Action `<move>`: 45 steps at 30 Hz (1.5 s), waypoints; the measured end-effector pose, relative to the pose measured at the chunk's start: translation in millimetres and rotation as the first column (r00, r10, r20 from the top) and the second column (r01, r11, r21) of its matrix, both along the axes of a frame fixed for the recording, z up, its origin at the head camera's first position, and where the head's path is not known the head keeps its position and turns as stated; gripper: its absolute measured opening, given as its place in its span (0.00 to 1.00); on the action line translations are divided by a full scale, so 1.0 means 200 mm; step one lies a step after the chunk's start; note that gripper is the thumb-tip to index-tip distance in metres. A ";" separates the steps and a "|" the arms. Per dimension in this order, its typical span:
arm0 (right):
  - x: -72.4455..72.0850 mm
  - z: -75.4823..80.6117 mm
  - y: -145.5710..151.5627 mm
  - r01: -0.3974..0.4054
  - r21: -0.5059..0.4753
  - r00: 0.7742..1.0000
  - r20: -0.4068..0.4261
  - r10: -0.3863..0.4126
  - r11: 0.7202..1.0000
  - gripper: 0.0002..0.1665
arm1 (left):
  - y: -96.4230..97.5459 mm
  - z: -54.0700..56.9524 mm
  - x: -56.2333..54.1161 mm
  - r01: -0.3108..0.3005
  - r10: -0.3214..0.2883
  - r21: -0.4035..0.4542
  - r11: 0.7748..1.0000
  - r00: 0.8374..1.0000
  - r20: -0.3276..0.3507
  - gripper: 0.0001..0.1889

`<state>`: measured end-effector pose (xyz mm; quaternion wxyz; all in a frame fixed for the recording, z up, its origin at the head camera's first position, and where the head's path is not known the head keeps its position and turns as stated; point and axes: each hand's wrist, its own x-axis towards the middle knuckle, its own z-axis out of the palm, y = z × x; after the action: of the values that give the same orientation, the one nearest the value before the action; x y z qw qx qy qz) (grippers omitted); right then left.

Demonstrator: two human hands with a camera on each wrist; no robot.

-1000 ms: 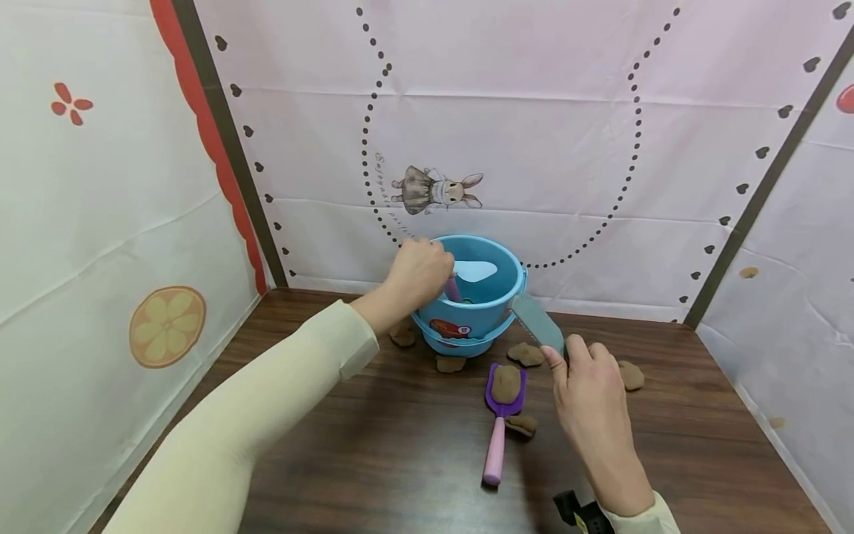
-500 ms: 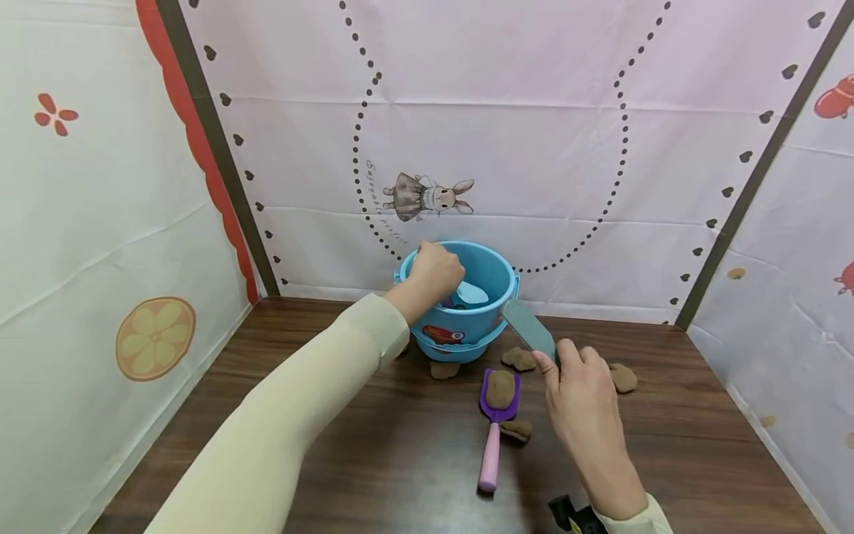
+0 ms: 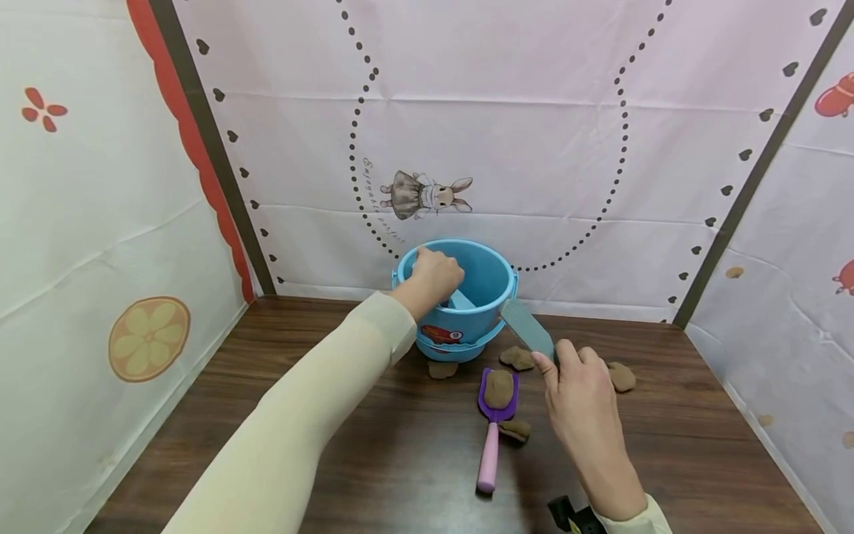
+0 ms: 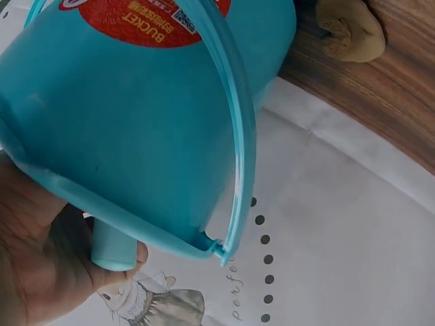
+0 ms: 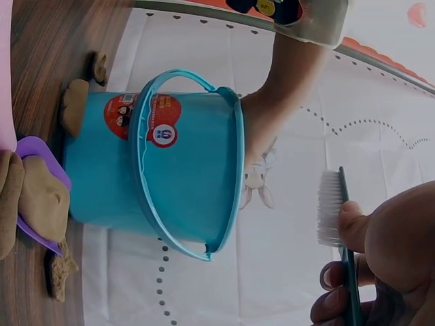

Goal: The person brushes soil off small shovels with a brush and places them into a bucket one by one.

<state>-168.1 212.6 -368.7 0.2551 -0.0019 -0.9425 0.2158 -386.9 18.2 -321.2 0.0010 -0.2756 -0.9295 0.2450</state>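
Note:
My left hand [image 3: 437, 274] reaches over the rim into a light blue bucket [image 3: 475, 320]. It grips a light blue tool [image 3: 460, 300], whose handle end [image 4: 114, 246] shows in the left wrist view; the fingers inside are mostly hidden. To the right of the bucket, my right hand [image 3: 583, 404] holds a brush [image 3: 529, 325] with a teal handle and pale bristles [image 5: 329, 207]. Between the hands, a purple shovel [image 3: 483, 400] with a pink handle [image 3: 488, 460] lies on the table. A brown lump [image 3: 499, 389] rests on its blade.
Several other brown lumps lie about: one below the bucket [image 3: 443, 369], one to its right [image 3: 517, 359], one beside the shovel [image 3: 515, 430], one past the right hand [image 3: 622, 377]. The bucket stands near the printed back cloth [image 3: 534, 148] on a dark wooden table [image 3: 373, 445].
My left hand has moved down into the bucket with the light blue tool, whose blade now shows lower inside. The right hand keeps its hold on the brush. The head view has shifted slightly.

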 end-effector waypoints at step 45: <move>0.02 0.01 -0.02 -0.016 -0.001 1.000 0.024 0.016 1.000 0.20 | -0.14 0.16 0.19 0.119 -0.072 0.405 0.906 0.989 -0.130 0.14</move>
<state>-164.9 209.2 -366.7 0.2421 0.0030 -0.9454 0.2181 -348.0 -8.9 -288.5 0.1230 -0.3001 -0.9441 0.0584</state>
